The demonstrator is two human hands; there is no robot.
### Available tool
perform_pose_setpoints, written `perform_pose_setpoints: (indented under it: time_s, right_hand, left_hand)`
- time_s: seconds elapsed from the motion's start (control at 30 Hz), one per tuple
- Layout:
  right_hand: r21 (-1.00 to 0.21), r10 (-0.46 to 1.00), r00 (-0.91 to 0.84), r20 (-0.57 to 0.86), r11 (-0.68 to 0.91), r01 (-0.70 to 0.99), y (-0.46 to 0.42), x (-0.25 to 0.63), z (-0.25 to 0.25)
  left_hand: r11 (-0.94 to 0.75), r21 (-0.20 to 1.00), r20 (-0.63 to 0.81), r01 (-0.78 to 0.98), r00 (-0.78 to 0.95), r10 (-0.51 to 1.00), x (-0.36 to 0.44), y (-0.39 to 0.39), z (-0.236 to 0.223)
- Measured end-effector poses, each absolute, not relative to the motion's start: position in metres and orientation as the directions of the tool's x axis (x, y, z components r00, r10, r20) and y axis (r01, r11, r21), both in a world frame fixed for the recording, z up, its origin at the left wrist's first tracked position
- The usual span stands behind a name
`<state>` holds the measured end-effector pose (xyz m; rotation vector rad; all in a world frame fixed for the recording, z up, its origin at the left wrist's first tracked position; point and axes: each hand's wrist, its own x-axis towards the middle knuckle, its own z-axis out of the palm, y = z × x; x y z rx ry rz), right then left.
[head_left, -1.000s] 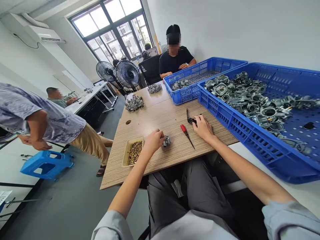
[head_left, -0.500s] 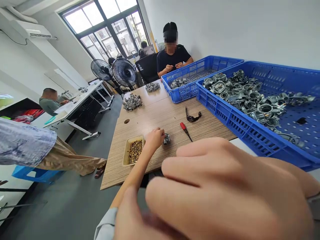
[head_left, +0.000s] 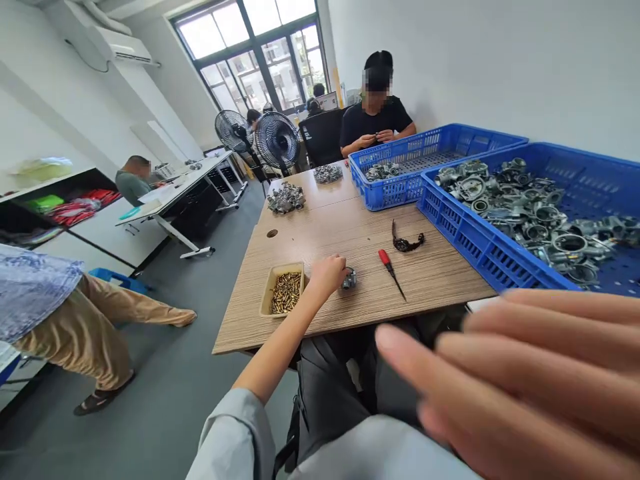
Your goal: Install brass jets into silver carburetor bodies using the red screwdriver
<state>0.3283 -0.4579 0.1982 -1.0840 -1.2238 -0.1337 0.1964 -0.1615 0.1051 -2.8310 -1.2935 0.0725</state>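
Note:
My left hand (head_left: 327, 275) rests on the wooden table with its fingers curled against a small grey metal carburetor body (head_left: 349, 279); the fingertips are partly hidden. Beside that wrist is a cream tray (head_left: 265, 308) of small brass-coloured fittings (head_left: 286, 293). My right hand (head_left: 530, 380) looms large and blurred close to the camera, fingers stretched out and holding nothing. A screwdriver (head_left: 391, 272) with a red handle lies to the right of the carburetor body, and a black wristwatch (head_left: 406, 244) lies beyond it.
Two blue crates (head_left: 450, 230) on the right hold grey carburetor bodies (head_left: 530, 213). Two piles of metal parts (head_left: 286, 198) sit farther back. A co-worker (head_left: 379, 117) sits across the table; another person (head_left: 75, 313) stands at left. Two fans (head_left: 277, 140) stand behind.
My right hand has moved right and down, its curled fingers now stretched out. My left hand stays at the carburetor body. The view has shifted, and the standing person at left has changed stance.

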Motion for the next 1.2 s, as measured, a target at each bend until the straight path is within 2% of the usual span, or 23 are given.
perform_pose_setpoints:
  time_s: [0.03,0.07,0.1,0.17,0.27,0.37,0.47,0.8,1.2]
  right_hand:
    - [-0.412,0.559,0.053,0.827,0.54,0.734,-0.434,0.338,0.203]
    - [-0.26,0.626,-0.221,0.748,0.582,0.771,-0.408,0.347,0.201]
    - [-0.202,0.669,-0.3,0.68,0.564,0.801,-0.379,0.354,0.193]
    - [-0.22,0.794,-0.256,0.552,0.435,0.873,-0.325,0.362,0.158]
    - [-0.319,0.922,-0.174,0.347,0.29,0.902,-0.267,0.364,0.083]
    - [-0.428,0.955,-0.1,0.28,0.217,0.877,-0.238,0.363,0.021]
    - [-0.488,0.955,-0.06,0.291,0.202,0.849,-0.223,0.364,-0.009]
    - [-0.575,0.921,0.009,0.39,0.236,0.783,-0.214,0.356,-0.029]
    - [-0.678,0.936,0.038,0.35,0.225,0.699,-0.216,0.356,-0.028]
  left_hand:
    - [-0.658,-0.041,-0.041,0.752,0.657,0.753,0.196,-0.161,0.104]
    - [-0.663,-0.033,-0.048,0.748,0.662,0.748,0.196,-0.16,0.103]
    - [-0.668,-0.023,-0.051,0.744,0.667,0.744,0.196,-0.16,0.102]
    - [-0.673,-0.006,-0.045,0.74,0.672,0.739,0.196,-0.159,0.101]
    - [-0.662,0.002,-0.034,0.749,0.662,0.749,0.197,-0.16,0.1]
    - [-0.669,0.018,-0.035,0.743,0.669,0.742,0.199,-0.161,0.1]
    - [-0.669,0.041,-0.012,0.742,0.67,0.742,0.2,-0.162,0.1]
    - [-0.683,0.05,0.033,0.728,0.683,0.73,0.204,-0.168,0.101]
    - [-0.708,0.051,0.005,0.704,0.709,0.705,0.204,-0.163,0.101]
